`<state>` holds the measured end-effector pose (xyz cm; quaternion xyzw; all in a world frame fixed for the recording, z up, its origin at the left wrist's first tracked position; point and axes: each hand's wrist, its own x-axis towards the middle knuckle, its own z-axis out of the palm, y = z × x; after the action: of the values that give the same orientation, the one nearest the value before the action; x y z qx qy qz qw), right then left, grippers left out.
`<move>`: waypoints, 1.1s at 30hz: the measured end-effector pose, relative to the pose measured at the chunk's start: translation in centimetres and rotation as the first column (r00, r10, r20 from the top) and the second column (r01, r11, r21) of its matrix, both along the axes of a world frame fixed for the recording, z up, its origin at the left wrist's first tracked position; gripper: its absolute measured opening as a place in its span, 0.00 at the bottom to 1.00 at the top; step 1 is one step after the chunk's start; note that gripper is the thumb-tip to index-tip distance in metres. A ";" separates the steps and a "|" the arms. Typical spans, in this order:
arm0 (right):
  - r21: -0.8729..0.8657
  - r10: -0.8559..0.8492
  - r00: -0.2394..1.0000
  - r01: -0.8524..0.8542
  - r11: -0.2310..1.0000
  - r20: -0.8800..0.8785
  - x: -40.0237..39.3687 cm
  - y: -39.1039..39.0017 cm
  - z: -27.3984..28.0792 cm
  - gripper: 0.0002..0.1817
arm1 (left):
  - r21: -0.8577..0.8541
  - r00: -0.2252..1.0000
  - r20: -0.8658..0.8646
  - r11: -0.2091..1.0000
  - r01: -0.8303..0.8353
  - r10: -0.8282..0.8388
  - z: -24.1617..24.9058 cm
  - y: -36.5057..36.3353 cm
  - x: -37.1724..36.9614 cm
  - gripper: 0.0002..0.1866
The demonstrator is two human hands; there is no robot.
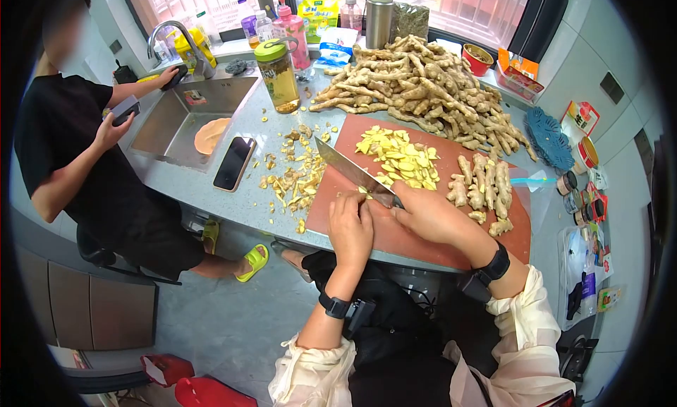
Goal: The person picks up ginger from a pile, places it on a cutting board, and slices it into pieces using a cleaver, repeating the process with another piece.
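Note:
My right hand [429, 211] is wrapped round the handle of a broad kitchen knife [358, 171], its blade slanting up and left across the reddish-brown cutting board [444, 238]. Close to the blade, the bent fingers of my left hand [350, 227] press on a small piece of ginger [364, 192], mostly covered by them. Beyond the knife lies a pile of yellow ginger slices [405, 156]. Several whole ginger roots [482, 185] rest on the board's right part. Ginger peelings and scraps [300, 174] are scattered on the counter to the left.
A large heap of ginger [423, 86] stands behind the board. Left of the scraps are a phone [235, 164], a green-lidded bottle [278, 79] and the sink [169, 128]. A person in black [92, 153] stands by the sink. Small jars [568, 183] line the right wall.

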<state>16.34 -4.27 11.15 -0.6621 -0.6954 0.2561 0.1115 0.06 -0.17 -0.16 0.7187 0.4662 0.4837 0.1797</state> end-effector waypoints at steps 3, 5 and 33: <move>-0.028 -0.001 1.000 0.002 1.000 0.025 -0.6 0.3 0.6 0.18 | -0.002 1.000 -0.009 1.000 0.001 -0.001 0.0 0.0 0.0 0.08; -0.050 -0.006 0.999 0.008 0.999 0.039 -1.2 0.7 0.5 0.17 | -0.007 1.000 -0.008 1.000 0.007 -0.007 0.0 0.0 -0.1 0.08; -0.236 -0.027 0.931 -0.064 0.970 -0.363 3.4 -4.0 0.6 0.11 | -0.123 0.879 0.476 0.992 0.037 0.026 -1.8 -0.2 -1.5 0.13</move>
<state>19.73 -8.26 11.77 -0.6054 -0.6321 0.4586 0.1537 -1.48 -0.41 -1.94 0.5661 0.4358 0.6138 0.3359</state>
